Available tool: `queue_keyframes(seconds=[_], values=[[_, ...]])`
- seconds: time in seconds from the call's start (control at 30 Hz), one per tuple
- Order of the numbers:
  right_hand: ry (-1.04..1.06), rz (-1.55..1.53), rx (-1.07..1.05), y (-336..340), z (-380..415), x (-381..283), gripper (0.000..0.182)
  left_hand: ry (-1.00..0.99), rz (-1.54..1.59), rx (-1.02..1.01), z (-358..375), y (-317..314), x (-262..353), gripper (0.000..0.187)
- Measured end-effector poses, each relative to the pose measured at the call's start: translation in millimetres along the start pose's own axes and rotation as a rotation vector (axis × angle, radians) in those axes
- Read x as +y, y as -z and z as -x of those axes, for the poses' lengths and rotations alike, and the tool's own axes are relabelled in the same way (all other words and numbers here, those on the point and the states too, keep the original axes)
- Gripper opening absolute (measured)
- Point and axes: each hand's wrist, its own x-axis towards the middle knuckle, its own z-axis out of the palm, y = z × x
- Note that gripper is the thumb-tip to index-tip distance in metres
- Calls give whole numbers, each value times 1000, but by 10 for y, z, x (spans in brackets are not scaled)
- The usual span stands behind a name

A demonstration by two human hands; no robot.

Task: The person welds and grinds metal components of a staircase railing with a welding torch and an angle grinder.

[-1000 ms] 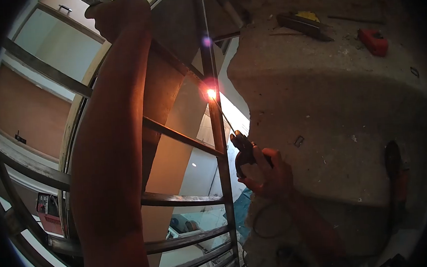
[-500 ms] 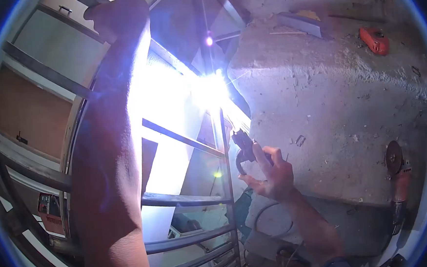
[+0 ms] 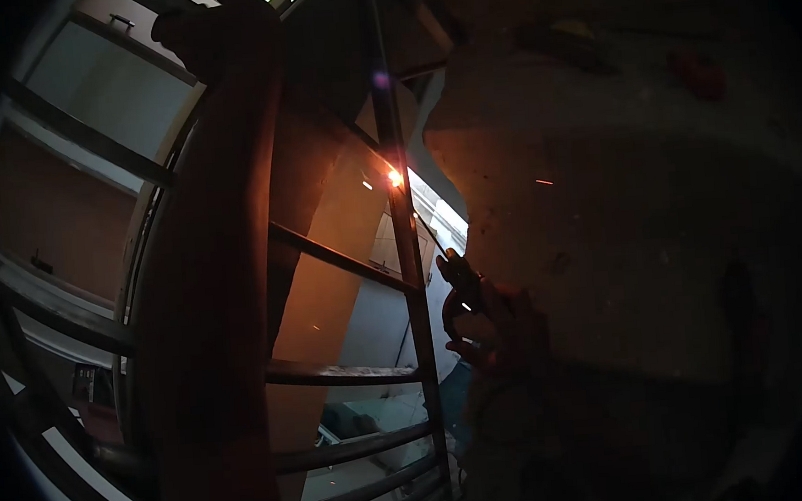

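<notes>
right grip [image 3: 510, 328]: wrapped around the welding holder [image 3: 458, 270], rod [image 3: 432, 237] angled toward the long bar [image 3: 409, 255]
left grip [image 3: 218, 37]: raised, in shadow; cannot tell what it holds
glowing spot [image 3: 395, 177]: on the long bar, near a crossbar's end
step: apparently welding there
next move: seems to need a steady rod tip

Left hand [image 3: 214, 40] in deep shadow at the top edge, its grip perhaps partly out of frame.
</notes>
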Motion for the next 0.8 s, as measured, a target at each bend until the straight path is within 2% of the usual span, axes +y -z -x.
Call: queue_keyframes(seconds=[0.13, 0.2, 0.23, 0.27, 0.33, 0.37, 0.43, 0.47, 0.53, 0.57, 0.6, 0.63, 0.67, 0.7, 0.8], values=[[-33, -81, 37, 123, 53, -86, 115, -254, 21, 222, 58, -102, -20, 74], [-44, -42, 132, 193, 106, -137, 100, -379, -1, 291, 81, -141, -42, 77], [-74, -63, 102, 174, 223, -97, 102, -445, -10, 319, 90, -149, -46, 79], [-35, -80, 134, 140, 242, -130, 102, -564, 17, 190, 68, 2, -116, 82], [-111, -132, 109, 175, 316, -197, 103, -597, -51, 275, 132, -84, -84, 81], [-86, -140, 165, 185, 286, -247, 106, -609, -65, 253, 153, -90, -188, 81], [-96, -187, 152, 204, 291, -309, 107, -921, -216, 336, 83, -94, -308, 70], [-100, -225, 131, 216, 304, -325, 109, -927, -217, 335, 169, 158, -139, 70], [-144, -204, 123, 285, 350, -386, 108, -965, -686, -626, 425, 907, 467, 57], [-177, -206, 104, 287, 320, -372, 108, -1082, -657, -555, 417, 807, 341, 47], [-179, -207, 109, 289, 298, -360, 108, -1087, -655, -553, 346, 649, 131, 47], [-149, -190, 122, 279, 256, -339, 106, -1170, -43, -864, 229, 454, -110, 44], [-117, -174, 132, 265, 225, -315, 105, -1169, 600, -1127, 180, 352, -220, 42], [-119, -174, 133, 250, 202, -298, 105, -1171, 601, -1129, 240, 356, -179, 42], [-128, -214, 129, 192, 100, -211, 103, -1359, -322, -606, 528, 509, 62, 36]])
